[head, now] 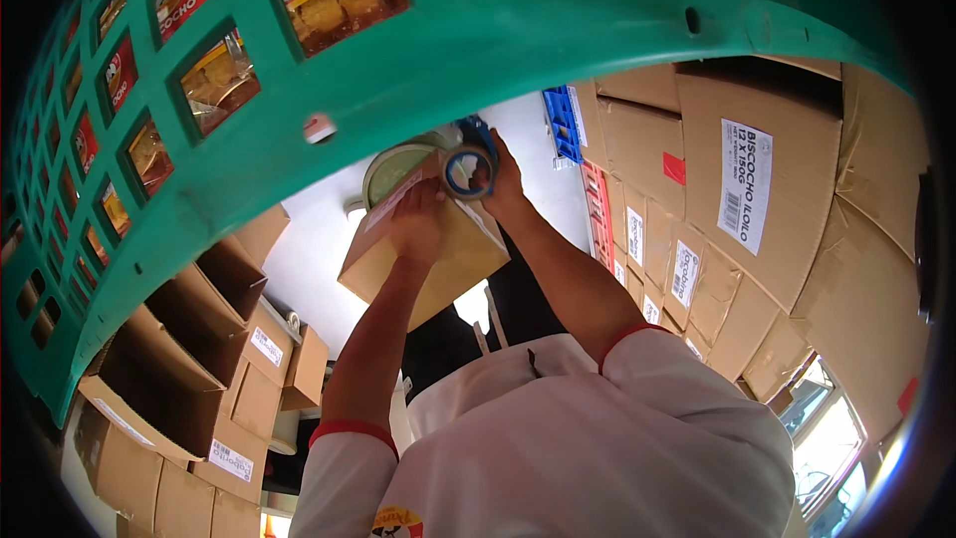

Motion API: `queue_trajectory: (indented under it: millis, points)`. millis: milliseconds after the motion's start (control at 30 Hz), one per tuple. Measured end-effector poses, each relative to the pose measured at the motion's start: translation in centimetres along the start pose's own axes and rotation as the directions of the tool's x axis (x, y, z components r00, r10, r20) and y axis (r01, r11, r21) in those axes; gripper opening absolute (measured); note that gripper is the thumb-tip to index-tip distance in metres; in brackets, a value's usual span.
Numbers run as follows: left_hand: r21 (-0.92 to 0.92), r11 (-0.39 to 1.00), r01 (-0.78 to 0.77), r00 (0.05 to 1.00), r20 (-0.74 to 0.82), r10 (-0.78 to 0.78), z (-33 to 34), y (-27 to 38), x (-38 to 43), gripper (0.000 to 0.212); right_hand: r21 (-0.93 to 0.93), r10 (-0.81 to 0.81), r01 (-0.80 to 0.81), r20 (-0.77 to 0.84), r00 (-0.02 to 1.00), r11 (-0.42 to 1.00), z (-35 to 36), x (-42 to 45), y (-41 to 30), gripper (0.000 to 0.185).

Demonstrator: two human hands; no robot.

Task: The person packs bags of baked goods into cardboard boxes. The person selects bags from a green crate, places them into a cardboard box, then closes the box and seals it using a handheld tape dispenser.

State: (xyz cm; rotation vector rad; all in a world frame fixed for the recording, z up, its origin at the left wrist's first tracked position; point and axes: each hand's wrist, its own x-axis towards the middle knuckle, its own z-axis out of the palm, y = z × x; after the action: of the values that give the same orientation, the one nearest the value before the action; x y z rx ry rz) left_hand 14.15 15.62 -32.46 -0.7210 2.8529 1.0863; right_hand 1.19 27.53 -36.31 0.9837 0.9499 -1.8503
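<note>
A closed cardboard box (426, 269) with a printed label on its top stands before me, tilted in the view. My left hand (418, 220) lies on the top of this box beside the label, with nothing seen in its grasp. At the box's far edge, my right hand (505, 175) grips a blue tape dispenser (489, 153). The dispenser's roll of tape (468, 172) faces the camera, close to my left fingertips. Part of the dispenser's far end is hard to make out against the rim of the green crate.
A green plastic crate (448, 90) of packaged biscuits crosses the upper view. Open cardboard cartons (160, 366) stand at left, above stacked boxes. Labelled cartons (777, 187) are stacked at right, near blue (562, 123) and red crates (597, 209). A round green object (396, 172) sits behind the box.
</note>
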Motion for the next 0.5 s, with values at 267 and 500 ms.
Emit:
queue_trajectory:
  millis: [267,500]
  points:
    - [0.112,0.991,0.073,0.994,0.074,-0.082,2.5,-2.3,-1.8,0.036,-0.331,-0.305,0.334,0.138,0.942,0.882,-7.4,-1.0,1.2,0.047]
    - [0.089,0.993,0.080,0.989,0.117,-0.090,1.0,-0.4,-2.1,0.035,-0.788,-0.346,0.445,0.312,0.885,0.425,-19.9,-4.2,1.9,0.046]
